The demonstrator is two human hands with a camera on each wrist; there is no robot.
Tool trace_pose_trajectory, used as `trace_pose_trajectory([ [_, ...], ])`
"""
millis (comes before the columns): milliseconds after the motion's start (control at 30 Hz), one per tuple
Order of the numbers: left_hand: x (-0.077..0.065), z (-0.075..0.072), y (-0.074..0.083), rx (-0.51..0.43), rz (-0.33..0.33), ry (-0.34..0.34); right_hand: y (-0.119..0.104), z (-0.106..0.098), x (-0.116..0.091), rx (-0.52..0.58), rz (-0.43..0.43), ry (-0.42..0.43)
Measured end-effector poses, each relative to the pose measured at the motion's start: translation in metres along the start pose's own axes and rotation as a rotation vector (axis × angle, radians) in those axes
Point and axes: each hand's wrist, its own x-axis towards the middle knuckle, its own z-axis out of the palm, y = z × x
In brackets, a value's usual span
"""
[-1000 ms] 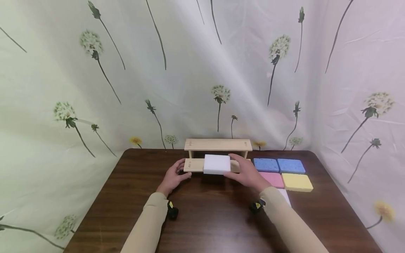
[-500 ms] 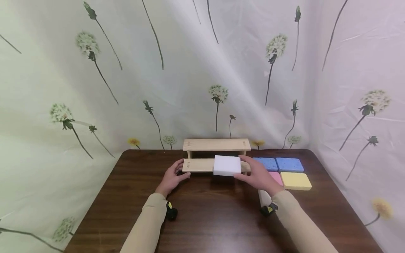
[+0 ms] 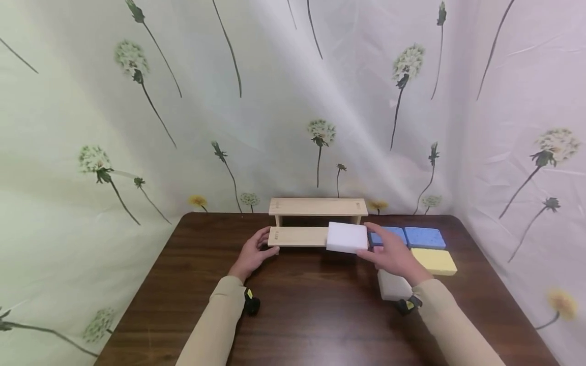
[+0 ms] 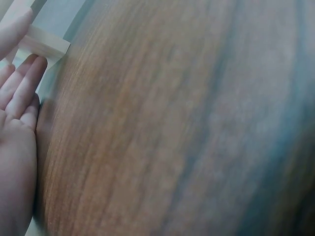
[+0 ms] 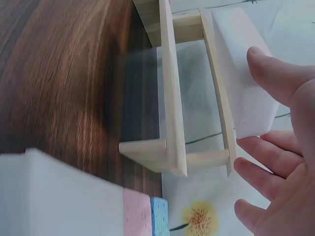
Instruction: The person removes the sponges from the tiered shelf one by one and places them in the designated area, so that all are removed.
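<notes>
My right hand (image 3: 397,254) grips a white sponge block (image 3: 346,237) by its right end, thumb at the front. The block hangs over the right end of the lower board of a two-tier wooden shelf (image 3: 297,237); contact with the wood cannot be made out. In the right wrist view, the white block (image 5: 244,73) sits beside the upper board (image 5: 216,88), thumb on its face and fingertips at its end. My left hand (image 3: 250,255) holds the left end of the lower board between thumb and fingers. The left wrist view has the fingers (image 4: 30,86) touching the wood (image 4: 49,43).
Blue sponges (image 3: 425,237), a yellow sponge (image 3: 434,261) and another white block (image 3: 394,285) lie right of the shelf. A pink sponge (image 5: 136,212) is mostly hidden by my right hand in the head view. Behind the dark wooden table (image 3: 293,315) hangs a flowered curtain (image 3: 274,127).
My right hand has moved the white block rightward along the lower board, from about its middle to its right end. The left hand stays at the shelf's left end.
</notes>
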Motion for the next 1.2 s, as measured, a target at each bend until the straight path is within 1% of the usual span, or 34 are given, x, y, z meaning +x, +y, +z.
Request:
trace_pose_trajectory([
  [67,-0.001,0.001,-0.001,-0.002,-0.008,-0.004,0.003,-0.002,-0.002,0.07,0.02,-0.011],
  [200,-0.001,0.002,-0.004,-0.003,-0.033,0.0,0.011,-0.004,-0.006,0.158,0.028,-0.03],
  [300,-0.001,0.001,-0.003,-0.009,-0.03,0.005,0.017,-0.007,-0.01,0.183,0.038,-0.032],
  [367,-0.001,0.001,-0.001,-0.017,-0.026,0.007,0.021,-0.01,-0.012,0.152,0.038,-0.022],
  [500,0.002,-0.001,0.0,-0.021,-0.016,0.006,0.027,-0.018,-0.015,0.006,0.029,0.028],
  [567,0.003,-0.002,0.001,-0.021,-0.011,0.005,0.03,-0.021,-0.016,-0.038,0.041,0.052],
  [767,0.004,-0.003,0.003,-0.01,-0.015,0.002,0.039,-0.025,-0.021,-0.038,0.064,0.072],
  [1000,0.003,0.0,0.001,0.002,-0.011,-0.003,0.048,-0.029,-0.035,-0.107,-0.002,0.114],
  [1200,0.002,0.001,-0.001,-0.009,-0.01,0.001,0.057,-0.035,-0.044,-0.147,-0.026,0.133],
])
